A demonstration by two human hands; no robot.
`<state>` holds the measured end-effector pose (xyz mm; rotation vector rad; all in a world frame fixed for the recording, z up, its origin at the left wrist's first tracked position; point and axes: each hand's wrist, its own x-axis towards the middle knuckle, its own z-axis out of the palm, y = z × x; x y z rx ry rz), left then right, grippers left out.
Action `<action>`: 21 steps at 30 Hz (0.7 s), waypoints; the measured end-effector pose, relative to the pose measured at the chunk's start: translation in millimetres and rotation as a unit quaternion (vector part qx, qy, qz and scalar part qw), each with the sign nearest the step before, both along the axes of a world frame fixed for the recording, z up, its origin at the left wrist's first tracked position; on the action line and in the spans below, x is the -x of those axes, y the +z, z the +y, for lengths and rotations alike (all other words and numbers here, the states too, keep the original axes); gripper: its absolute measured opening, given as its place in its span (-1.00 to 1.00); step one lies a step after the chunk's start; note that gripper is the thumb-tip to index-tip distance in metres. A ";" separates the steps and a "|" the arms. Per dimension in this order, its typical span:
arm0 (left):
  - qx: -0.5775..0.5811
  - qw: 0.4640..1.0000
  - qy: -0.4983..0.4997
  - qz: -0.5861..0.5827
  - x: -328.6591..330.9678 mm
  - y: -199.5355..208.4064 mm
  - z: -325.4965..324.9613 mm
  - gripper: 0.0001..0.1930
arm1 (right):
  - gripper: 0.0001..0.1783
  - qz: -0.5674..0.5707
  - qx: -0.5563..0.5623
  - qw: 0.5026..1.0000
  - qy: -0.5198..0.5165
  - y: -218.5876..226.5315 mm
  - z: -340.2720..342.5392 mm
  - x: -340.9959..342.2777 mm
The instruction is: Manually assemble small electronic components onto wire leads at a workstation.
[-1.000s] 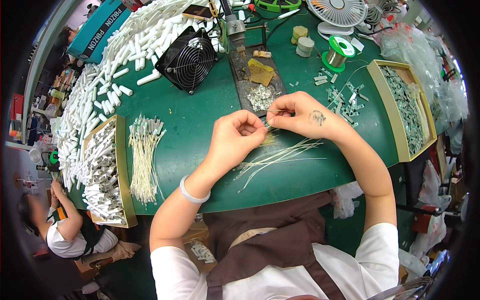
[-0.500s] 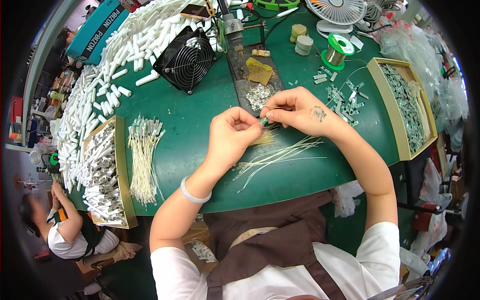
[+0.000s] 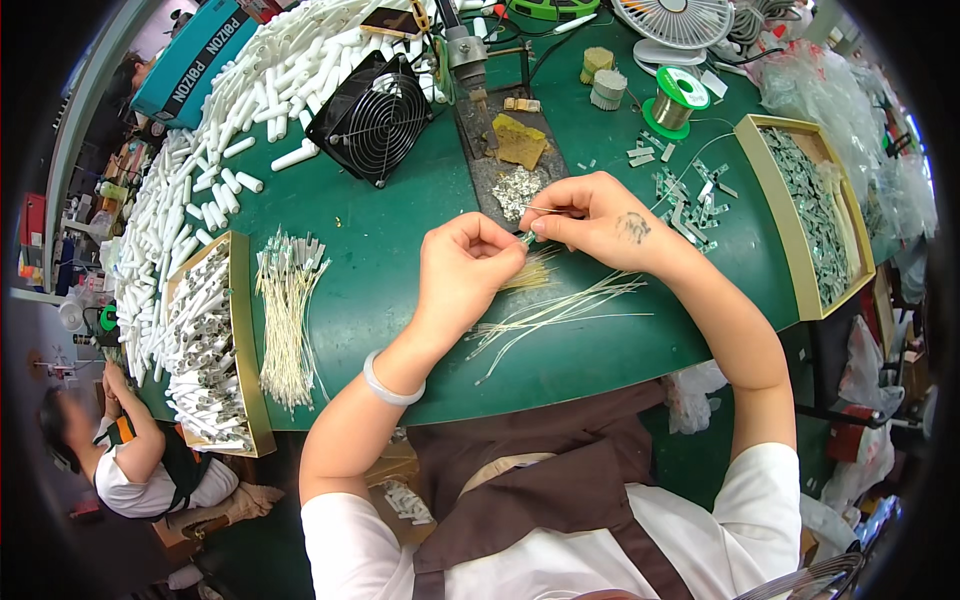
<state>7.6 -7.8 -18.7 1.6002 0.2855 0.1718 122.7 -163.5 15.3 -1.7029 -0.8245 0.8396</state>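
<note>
Pinching small green piece (image 3: 527,238) in left hand (image 3: 467,262), grip closed with thumb and forefinger nearly meeting, above table (image 3: 620,355) near front end of dark plate (image 3: 477,172). Holding thin wire (image 3: 545,209) in right hand (image 3: 592,225), grip also closed, fingertips just beside green piece; being unable to tell whether wire and piece are touching. Noting loose pale wires (image 3: 560,305) below hands on table, silvery scraps (image 3: 516,190) on plate beyond, shallow box (image 3: 781,225) well apart at right.
</note>
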 end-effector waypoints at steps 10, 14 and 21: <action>-0.019 1.000 0.024 0.000 -1.0 1.0 -1.8 -0.92 | -0.80 -0.011 -0.017 1.000 -0.009 -3.0 1.0 2.4; -0.009 0.999 0.040 -0.003 -2.1 0.3 -2.2 -0.92 | -0.79 -0.039 -0.007 0.999 -0.009 -7.0 2.4 0.6; 0.023 0.997 0.076 -0.027 -7.4 1.0 -1.5 -0.93 | -0.80 -0.028 -0.089 0.993 -0.071 -10.6 5.7 3.0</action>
